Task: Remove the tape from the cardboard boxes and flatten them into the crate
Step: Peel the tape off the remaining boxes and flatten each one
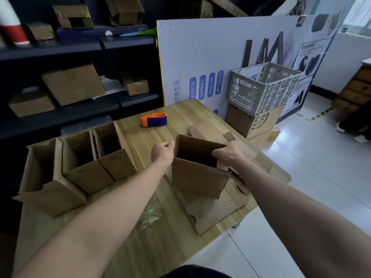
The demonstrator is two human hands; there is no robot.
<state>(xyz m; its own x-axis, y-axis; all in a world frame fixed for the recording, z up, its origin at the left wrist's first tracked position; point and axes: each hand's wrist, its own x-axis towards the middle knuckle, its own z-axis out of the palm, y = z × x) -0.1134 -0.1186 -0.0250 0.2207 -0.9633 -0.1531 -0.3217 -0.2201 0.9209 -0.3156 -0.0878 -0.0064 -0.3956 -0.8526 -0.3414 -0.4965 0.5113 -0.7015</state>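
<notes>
An open brown cardboard box (197, 177) stands on the wooden table (140, 247) in front of me, its flaps spread. My left hand (163, 152) pinches the box's left top corner. My right hand (227, 153) grips the right top edge, fingers curled over the wall. Flattened cardboard (212, 215) lies under and beside the box. Three more open boxes (80, 161) stand in a row at the table's left. The grey plastic crate (263, 87) sits on stacked cartons at the far right, off the table. A crumpled wad of clear tape (150, 214) lies on the table between my arms.
An orange and blue tape dispenser (154, 119) lies at the table's far side. Dark shelves (80, 93) with more cartons stand behind on the left. A white printed board (200, 63) leans behind the table. Tiled floor lies to the right, with a wooden drawer unit (355, 91).
</notes>
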